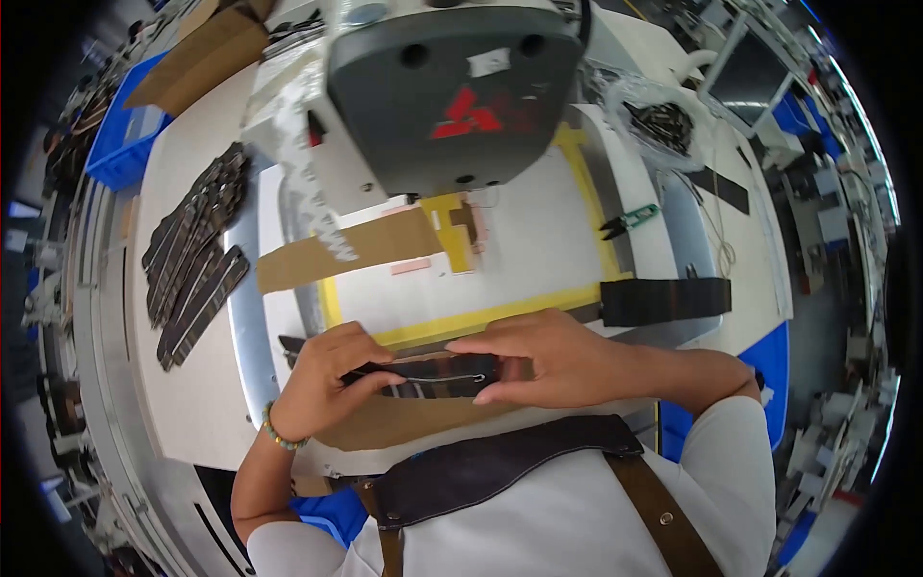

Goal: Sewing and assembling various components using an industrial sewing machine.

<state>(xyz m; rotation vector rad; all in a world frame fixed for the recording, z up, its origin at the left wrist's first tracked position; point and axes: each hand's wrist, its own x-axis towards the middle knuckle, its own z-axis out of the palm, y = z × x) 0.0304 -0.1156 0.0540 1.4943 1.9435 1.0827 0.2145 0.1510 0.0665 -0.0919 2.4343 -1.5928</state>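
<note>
Near the bottom centre, my left hand (336,380) and my right hand (538,358) grip a dark striped strip (435,373) with a thin pale line along it, one at each end, fingers and thumbs closed on it. Brown cardboard (413,428) lies below it. Just beyond, a white work plate (519,260) edged with yellow tape carries a cardboard strip (336,252) and a yellow template piece (450,240). A wide black band (663,301) lies beside my right hand.
A dark grey machine head (423,101) overhangs the plate. Striped pieces (197,250) lie piled at left, behind them a blue bin (115,168). At right are green snips (635,219), a bag of dark parts (654,125) and a screen (740,72). Another blue bin (779,365) sits lower right.
</note>
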